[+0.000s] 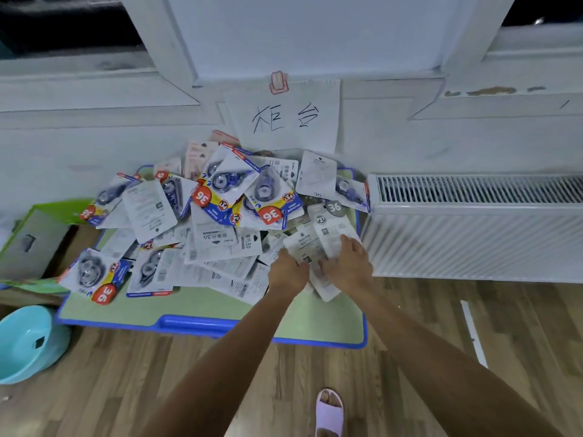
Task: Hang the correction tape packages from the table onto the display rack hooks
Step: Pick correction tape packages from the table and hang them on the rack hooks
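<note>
Fingers (pixel 345 244) of my right hand (pixel 350 266) lie curled over a small stack of pale correction tape packages (pixel 318 247); my left hand (pixel 288 272) grips the stack's near edge — both hands hold it. The stack's long axis runs away from me, at the right front of the heaped pile (pixel 205 216) on the green tabletop (pixel 220 307). I see no display rack — it must lie out of view.

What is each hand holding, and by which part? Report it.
Both hands grip a small bunch of correction tape packages by the near ends: the left hand at the left edge, the right hand at the right. Exact finger placement is blurred.
</note>
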